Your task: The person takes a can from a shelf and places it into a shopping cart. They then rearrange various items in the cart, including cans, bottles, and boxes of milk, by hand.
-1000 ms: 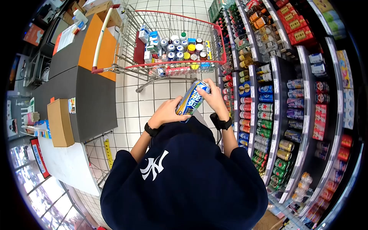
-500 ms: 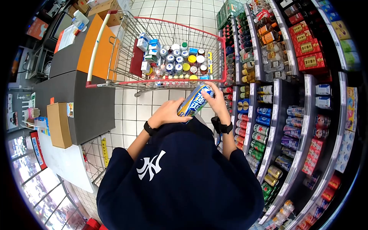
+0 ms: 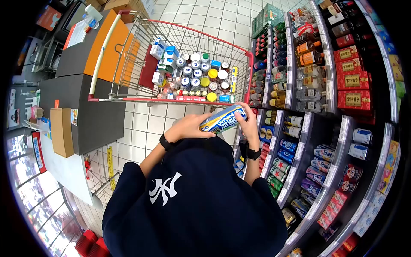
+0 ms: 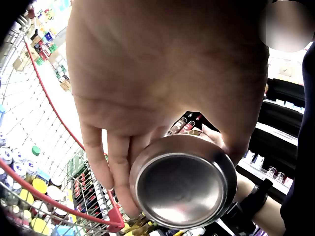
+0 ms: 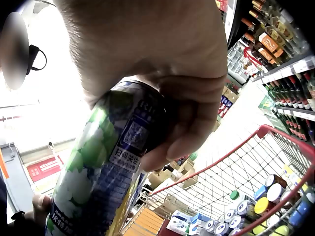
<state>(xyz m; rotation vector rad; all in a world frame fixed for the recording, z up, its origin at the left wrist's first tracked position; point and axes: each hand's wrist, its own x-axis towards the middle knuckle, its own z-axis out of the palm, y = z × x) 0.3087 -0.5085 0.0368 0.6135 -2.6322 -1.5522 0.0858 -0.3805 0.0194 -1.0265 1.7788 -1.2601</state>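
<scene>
A tall blue, silver and yellow drink can (image 3: pixel 223 120) with white lettering lies slanted between my two hands, in front of the dark shirt. My left hand (image 3: pixel 188 127) holds its lower end, and the bare metal base (image 4: pixel 182 189) faces the left wrist view. At the upper end, my right hand (image 3: pixel 248 125) grips the can with the thumb across its side. Green fruit printing and a square code show on the can (image 5: pixel 98 157) in the right wrist view; its top is mostly hidden by that hand.
Ahead stands a wire shopping cart with a red rim (image 3: pixel 251 55), holding several cans (image 3: pixel 196 73), jars and cartons. Drink shelves (image 3: pixel 332 158) run along the right. To the left are a grey counter (image 3: pixel 102 111) and a cardboard box (image 3: pixel 62 132).
The can has tipped from steep to flatter, its upper end swinging right and down, still held by both hands. The head view has turned, so cart and shelves sit differently in it.
</scene>
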